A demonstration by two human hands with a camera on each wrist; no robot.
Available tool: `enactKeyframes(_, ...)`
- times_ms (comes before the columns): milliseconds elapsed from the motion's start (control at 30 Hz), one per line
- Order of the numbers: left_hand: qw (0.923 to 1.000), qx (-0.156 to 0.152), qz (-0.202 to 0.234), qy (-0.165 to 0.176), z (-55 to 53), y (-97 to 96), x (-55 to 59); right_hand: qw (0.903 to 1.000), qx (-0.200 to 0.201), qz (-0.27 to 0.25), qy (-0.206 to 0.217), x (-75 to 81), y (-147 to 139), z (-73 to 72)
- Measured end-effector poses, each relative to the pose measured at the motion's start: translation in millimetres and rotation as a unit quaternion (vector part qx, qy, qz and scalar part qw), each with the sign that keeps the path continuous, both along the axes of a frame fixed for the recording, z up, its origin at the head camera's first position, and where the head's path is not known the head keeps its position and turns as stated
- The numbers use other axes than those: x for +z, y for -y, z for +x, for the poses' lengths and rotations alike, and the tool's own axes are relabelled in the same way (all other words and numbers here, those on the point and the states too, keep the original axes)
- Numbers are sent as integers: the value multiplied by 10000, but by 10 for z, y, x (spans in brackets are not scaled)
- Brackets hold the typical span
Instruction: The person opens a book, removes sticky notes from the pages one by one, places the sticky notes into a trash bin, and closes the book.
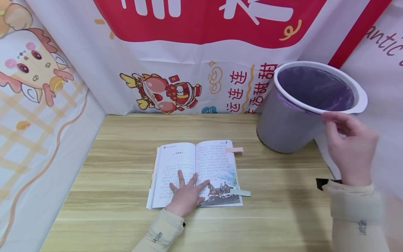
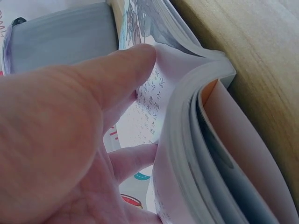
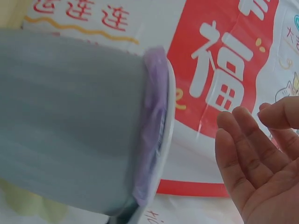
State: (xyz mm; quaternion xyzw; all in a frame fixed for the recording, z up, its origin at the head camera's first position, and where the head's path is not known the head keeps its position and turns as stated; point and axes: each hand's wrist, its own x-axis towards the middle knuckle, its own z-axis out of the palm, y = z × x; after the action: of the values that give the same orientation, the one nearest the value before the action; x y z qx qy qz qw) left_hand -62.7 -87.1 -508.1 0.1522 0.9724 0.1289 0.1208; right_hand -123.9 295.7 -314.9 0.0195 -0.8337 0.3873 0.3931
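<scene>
An open book (image 1: 214, 157) lies on the wooden table, with printed text on both pages and a horse-cart picture at the lower right. A pink tab (image 1: 234, 149) and a pale green tab (image 1: 240, 192) stick out from its right edge. My left hand (image 1: 185, 196) rests across the lower middle of the book, fingers spread. In the left wrist view its thumb lies over the page near the picture. My right hand (image 1: 352, 147) is raised at the near right rim of a grey trash bin (image 1: 283, 122), fingers loosely bent, with nothing visible in them.
The bin has a white rim (image 1: 318, 108) and a purple liner (image 3: 152, 116) folded over its edge. It stands at the table's back right. Printed cloth (image 1: 176, 56) with red and cartoon designs hangs behind the table (image 1: 113, 168) and along both sides.
</scene>
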Motion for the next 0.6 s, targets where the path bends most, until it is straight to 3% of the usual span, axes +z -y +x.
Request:
enactKeyframes(200,10000,-6,29,12,0,-2,15,9990,432,53,-44,-326,118,148)
enactKeyframes(600,10000,-22,43,15,2,-1,7,9946,771,529,451,-1039,321,337)
